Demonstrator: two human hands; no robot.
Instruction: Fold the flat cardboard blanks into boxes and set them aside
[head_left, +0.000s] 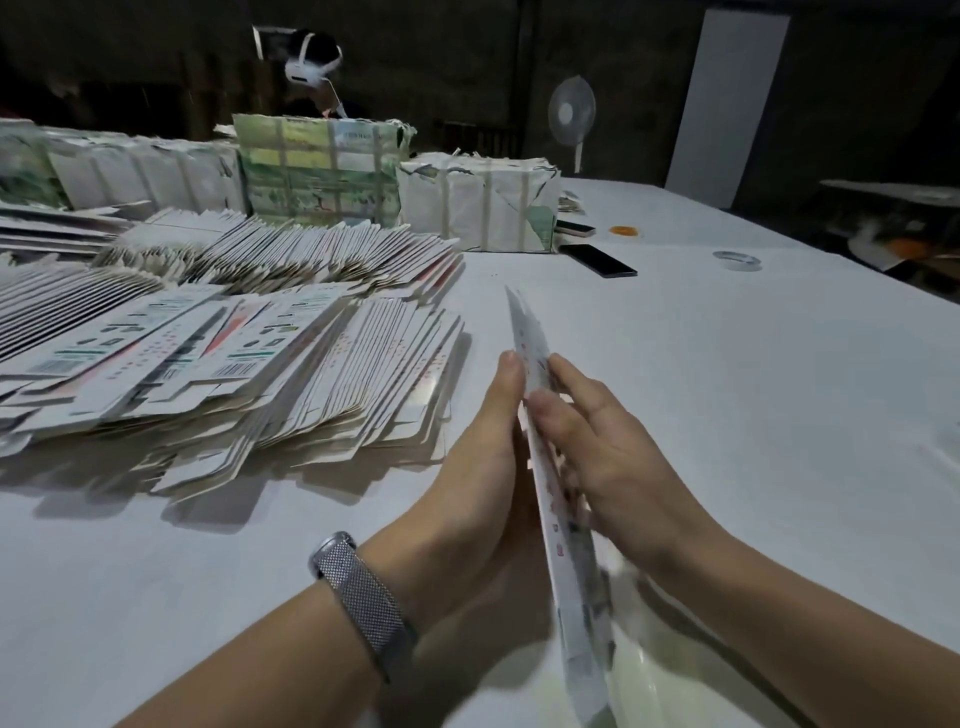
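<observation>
Both hands, left hand (467, 467) and right hand (602, 457), press flat against an upright cardboard blank (561, 519) between them.

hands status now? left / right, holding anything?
Left hand: fingers straight, pressed flat against the cardboard blank held on edge.
Right hand: fingers straight, pressing the blank's other face.

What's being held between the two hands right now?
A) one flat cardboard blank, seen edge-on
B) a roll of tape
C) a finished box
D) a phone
A: the left hand and right hand press a thin printed cardboard blank between them, still flat, not a box.
</observation>
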